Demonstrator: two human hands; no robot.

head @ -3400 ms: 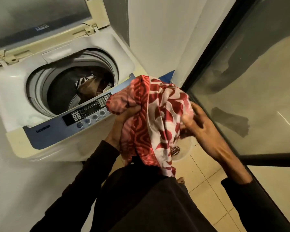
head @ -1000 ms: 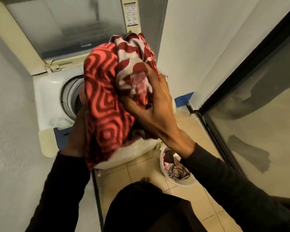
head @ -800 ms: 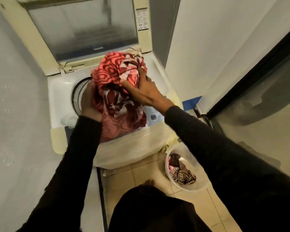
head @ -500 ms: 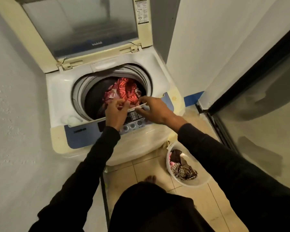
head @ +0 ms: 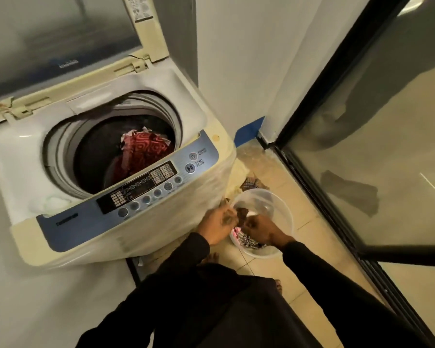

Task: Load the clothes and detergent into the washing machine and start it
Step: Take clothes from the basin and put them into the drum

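Note:
The top-loading washing machine (head: 206,121) stands at the left with its lid (head: 60,33) raised. A red patterned cloth (head: 146,149) lies inside the drum. On the floor to the machine's right sits a clear plastic basin (head: 284,212) holding dark and checked clothes (head: 249,241). My left hand (head: 217,222) and my right hand (head: 259,228) are both down at the basin, fingers curled around a dark brown piece of clothing (head: 242,213) between them.
The blue control panel (head: 146,189) with round buttons runs along the machine's front edge. A glass sliding door with a black frame (head: 324,197) closes off the right side. Another checked cloth (head: 251,182) lies on the tiled floor behind the basin. A white wall is at the left.
The red patterned cloth went from my hands into the drum. Both hands then left the machine's opening and came down to the basin on the floor, taking hold of a dark garment.

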